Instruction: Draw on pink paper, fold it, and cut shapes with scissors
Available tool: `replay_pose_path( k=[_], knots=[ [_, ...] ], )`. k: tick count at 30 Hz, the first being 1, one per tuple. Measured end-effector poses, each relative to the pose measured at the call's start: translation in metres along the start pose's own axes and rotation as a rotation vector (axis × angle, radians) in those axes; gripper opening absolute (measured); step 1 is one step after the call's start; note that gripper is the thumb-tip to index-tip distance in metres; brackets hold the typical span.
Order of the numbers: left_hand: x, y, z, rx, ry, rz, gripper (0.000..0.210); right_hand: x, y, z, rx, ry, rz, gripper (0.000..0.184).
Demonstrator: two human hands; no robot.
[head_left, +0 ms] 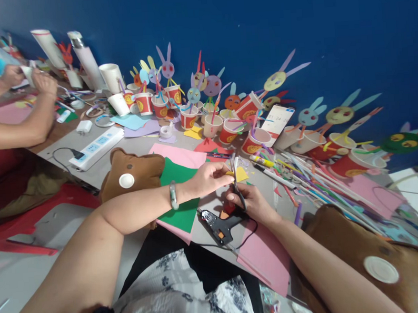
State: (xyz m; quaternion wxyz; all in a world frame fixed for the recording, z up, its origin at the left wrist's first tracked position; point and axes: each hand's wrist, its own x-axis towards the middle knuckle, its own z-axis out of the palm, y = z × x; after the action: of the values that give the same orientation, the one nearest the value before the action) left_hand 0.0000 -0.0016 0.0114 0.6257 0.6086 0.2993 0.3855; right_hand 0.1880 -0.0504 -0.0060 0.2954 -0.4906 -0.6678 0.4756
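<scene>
My right hand is closed around the dark handles of a pair of scissors, with the blades pointing away from me. Against the blades, my left hand pinches a small piece of yellow paper, mostly covered by the fingers. Just below both hands, a black glue gun lies on the table. Green paper and pink paper spread beneath my left forearm. Another yellow paper scrap rests beyond the scissors.
Paper cups with rabbit-faced figures line the blue wall. Brown cushions flank my arms. Coloured pipe cleaners lie at right, near a propped phone. A power strip sits at left, where another person's hands hold something white.
</scene>
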Motion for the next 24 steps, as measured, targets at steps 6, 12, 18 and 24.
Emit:
replay_pose_path(
  k=[6,12,18,24],
  knots=[
    [-0.0012,0.0029,0.0,0.04,0.019,0.005,0.014,0.0004,0.0013,0.0,-0.009,0.019,-0.007,0.054],
    [-0.0007,0.0016,-0.0008,0.048,0.01,0.014,0.014,0.0003,0.0029,-0.0003,0.016,0.005,-0.006,0.056],
    [-0.0002,0.0008,-0.0002,0.031,0.02,0.019,0.015,-0.0005,0.0031,-0.0004,0.057,-0.018,-0.001,0.054],
    [-0.0001,-0.0005,-0.002,0.058,0.009,0.029,0.019,-0.0015,0.0061,-0.0016,0.111,-0.001,0.004,0.055]
  ],
)
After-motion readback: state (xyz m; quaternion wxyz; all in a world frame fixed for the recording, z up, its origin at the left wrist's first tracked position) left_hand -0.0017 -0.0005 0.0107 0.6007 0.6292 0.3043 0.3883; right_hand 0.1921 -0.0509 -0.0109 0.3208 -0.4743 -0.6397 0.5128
